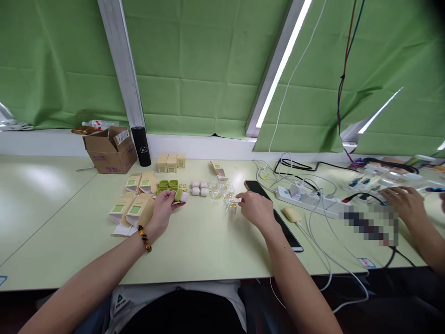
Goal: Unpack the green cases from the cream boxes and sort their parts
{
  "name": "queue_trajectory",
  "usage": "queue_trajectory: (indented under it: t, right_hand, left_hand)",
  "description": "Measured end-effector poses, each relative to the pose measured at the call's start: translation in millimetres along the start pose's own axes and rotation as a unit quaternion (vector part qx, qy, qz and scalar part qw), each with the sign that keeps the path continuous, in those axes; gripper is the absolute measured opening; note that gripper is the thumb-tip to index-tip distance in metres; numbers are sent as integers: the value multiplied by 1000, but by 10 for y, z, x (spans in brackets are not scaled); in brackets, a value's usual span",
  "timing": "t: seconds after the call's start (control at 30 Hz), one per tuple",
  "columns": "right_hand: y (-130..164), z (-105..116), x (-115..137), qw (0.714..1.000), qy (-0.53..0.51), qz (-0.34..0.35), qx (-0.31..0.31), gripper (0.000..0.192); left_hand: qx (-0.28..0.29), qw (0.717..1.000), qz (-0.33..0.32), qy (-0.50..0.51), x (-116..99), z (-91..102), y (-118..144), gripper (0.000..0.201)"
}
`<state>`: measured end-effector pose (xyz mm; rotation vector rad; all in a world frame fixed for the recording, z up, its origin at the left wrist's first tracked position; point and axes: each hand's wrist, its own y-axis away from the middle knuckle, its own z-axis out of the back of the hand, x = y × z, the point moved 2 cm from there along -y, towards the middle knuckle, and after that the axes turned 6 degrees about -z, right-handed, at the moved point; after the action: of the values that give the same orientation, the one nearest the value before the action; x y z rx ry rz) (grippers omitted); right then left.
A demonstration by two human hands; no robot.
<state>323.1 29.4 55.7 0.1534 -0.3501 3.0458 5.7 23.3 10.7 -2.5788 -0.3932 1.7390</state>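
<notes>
My left hand (162, 211), with a beaded bracelet at the wrist, is closed round a small case (178, 195), green on one side and pale pink-white on the other. Behind it stand several small green trays (168, 183) beside tiny yellowish pieces (182, 185). Several pale pink rounded blocks (199, 188) sit grouped at mid-table. My right hand (256, 209) has its fingers curled at the near edge of a cluster of clear plastic containers (217, 190); its fingertips pinch a clear container (231, 204) with a yellow spot.
Opened kraft boxes (140, 206) lie left of my left hand, upright ones (162, 163) behind. A phone (278, 218) lies beside my right forearm, near a power strip (306, 200) and tangled cables. A carton (110, 150) and black cylinder (141, 146) stand behind. Another person's hand (401, 202) is far right.
</notes>
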Motion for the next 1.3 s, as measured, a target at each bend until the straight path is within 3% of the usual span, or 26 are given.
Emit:
queue_trajectory:
  t: [0.1,0.17,0.23,0.33,0.47,0.6,0.73,0.87,0.97,1.13,1.3]
  right_hand:
    - [76,170,101,990,-76,28,-113,23]
    - [136,244,262,972,-163,80,-151,18]
    - [194,262,486,946,-260,143,-131,16]
    - [262,203,866,910,-362,189,-74,30]
    - [298,28,1315,896,-412,166,-25,44]
    - [304,-176,1577,884,-448,129,-19,49]
    - [323,-312,1612,865,-482,128,-55,44]
    - [321,-350,1513,826,-541,147,-62,43]
    - [285,-346,1428,805,-572,150,-57,43]
    - [239,-357,1353,813,-549,167,-100,42]
    - [253,-390,1358,816,-521,210,-131,43]
  left_hand:
    - [11,1000,12,26,12,-4,-6,28]
    - [24,998,22,49,12,-14,-4,28]
    - [37,996,30,70,5,-29,4,30]
    - [55,994,27,90,-18,-55,20,33]
    - [72,993,10,92,-48,-84,28,33]
    - [61,994,7,90,-54,-98,27,33]
    - [57,995,-6,84,-66,-123,64,36]
    - [96,995,-22,32,-109,-152,143,31]
    - [103,988,-100,-55,-166,-138,184,32]
    - [102,929,-272,-228,-249,-85,201,40]
    - [135,879,-339,-306,-267,-98,215,47]
